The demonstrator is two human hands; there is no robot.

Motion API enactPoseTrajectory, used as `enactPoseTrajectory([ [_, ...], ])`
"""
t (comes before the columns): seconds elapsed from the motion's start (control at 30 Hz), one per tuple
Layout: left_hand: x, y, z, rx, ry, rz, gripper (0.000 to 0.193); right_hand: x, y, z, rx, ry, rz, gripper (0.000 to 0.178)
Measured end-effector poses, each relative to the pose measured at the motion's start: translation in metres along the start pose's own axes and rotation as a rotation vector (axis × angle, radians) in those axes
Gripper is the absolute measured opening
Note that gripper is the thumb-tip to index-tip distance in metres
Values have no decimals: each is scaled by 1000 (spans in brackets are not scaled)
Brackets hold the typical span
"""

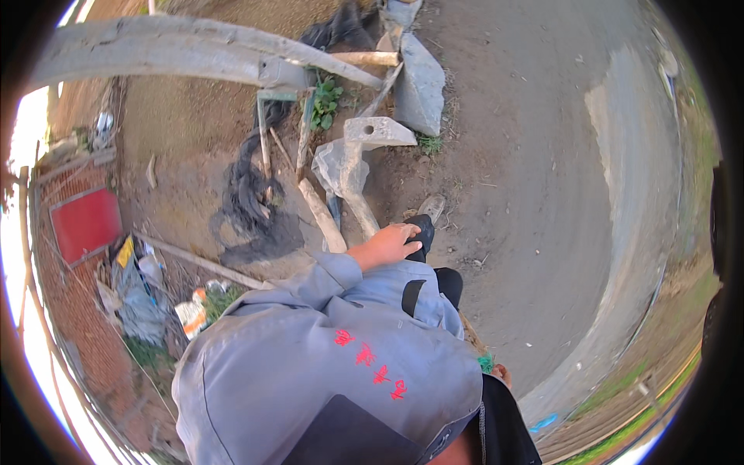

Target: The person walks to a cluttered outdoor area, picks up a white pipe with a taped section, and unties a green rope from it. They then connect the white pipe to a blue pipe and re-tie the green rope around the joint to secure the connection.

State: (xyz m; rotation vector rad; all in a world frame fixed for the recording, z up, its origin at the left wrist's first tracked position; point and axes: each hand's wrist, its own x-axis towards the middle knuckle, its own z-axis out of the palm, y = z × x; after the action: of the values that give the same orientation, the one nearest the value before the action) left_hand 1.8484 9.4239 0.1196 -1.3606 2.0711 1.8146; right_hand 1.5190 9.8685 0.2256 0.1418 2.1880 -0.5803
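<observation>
My left hand (387, 246) lies over the black-covered knee (421, 235) of my bent leg, its fingers stretched out and slightly apart, holding nothing visible. A grey sleeve (329, 277) covers that arm to the wrist. Beyond the knee a shoe (433, 207) rests on the dirt. Low on the right, only a small part of my right hand (502, 375) shows past my grey shirt (310, 364). Its fingers are mostly hidden. Beside it is a scrap of green material (486, 362); whether the hand touches it cannot be made out.
Ahead stand a pale concrete post with a holed top (380, 132), wooden stakes (322, 213) and a grey slab (419, 85). Black netting (252, 194) lies left of them. A long grey beam (170, 50) crosses the upper left. Farther left are litter and a red panel (85, 225). A road (535, 170) runs along the right.
</observation>
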Motion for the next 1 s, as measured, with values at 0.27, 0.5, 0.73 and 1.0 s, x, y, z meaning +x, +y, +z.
enactPoseTrajectory([
  [0.27,-3,43,35,-239,358,-397,45,170,-252,-127,-701,-210,-259,16],
  [0.5,-43,87,135,-487,809,-729,38,315,-461,-45,-1144,-363,-472,21],
  [0.73,-79,124,148,-567,1143,-350,43,134,-494,207,-1480,-904,-1123,30],
  [1.0,-154,-4,164,-627,1447,-370,51,-89,-262,432,-1659,-1703,-810,20],
])
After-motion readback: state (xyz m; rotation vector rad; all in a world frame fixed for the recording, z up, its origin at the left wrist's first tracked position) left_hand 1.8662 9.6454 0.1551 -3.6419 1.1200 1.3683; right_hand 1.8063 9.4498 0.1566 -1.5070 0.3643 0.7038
